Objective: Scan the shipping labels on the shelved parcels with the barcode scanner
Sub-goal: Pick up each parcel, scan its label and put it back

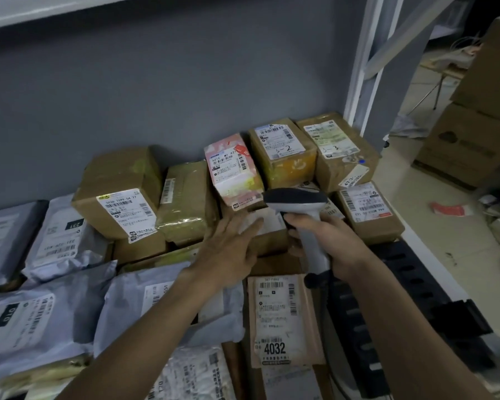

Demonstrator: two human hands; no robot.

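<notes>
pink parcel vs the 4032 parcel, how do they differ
The pink parcel is a pink-and-white box propped tilted at the back; the 4032 parcel is a flat brown packet lying at the front. The pink parcel's label is white and clean, with a red sticker beside it; the 4032 parcel's label looks brownish and carries large printed digits. Both carry barcodes.

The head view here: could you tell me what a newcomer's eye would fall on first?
First the barcode scanner at centre, gripped by the right hand and aimed at the parcels. Beside it the left hand reaches out with straight fingers over a small box. Behind stands a pink parcel, and near the front a brown envelope marked 4032.
</notes>
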